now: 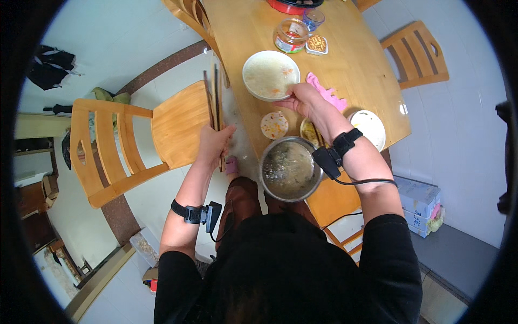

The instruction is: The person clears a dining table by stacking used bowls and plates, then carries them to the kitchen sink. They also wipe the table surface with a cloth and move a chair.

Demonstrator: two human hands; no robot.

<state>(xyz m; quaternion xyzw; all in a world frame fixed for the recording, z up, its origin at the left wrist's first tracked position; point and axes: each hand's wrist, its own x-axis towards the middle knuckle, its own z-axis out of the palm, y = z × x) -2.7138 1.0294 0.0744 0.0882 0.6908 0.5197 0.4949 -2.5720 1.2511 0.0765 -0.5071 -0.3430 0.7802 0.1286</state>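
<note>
My left hand (215, 142) grips a bundle of several chopsticks (216, 95) beside the table's left edge, over the floor and near a chair seat. My right hand (301, 100) holds the near rim of a large white bowl (269, 75) with pale, cloudy liquid and orange bits in it. Closer to me are a small white dish (274, 125) with orange-red residue and a dish of yellowish food (308, 131), partly hidden by my right forearm. A metal basin (290, 170) of murky liquid with dark bits stands at the table's near end.
Beyond the bowl, the wooden table (356, 69) bears a plastic jar (290, 36), a square food tub (316, 44), a blue glass (313, 19) and a red-and-black pan (293, 6). A crumpled pink cloth (327, 92) and another white bowl (370, 129) lie right. A wooden chair (178, 121) stands left.
</note>
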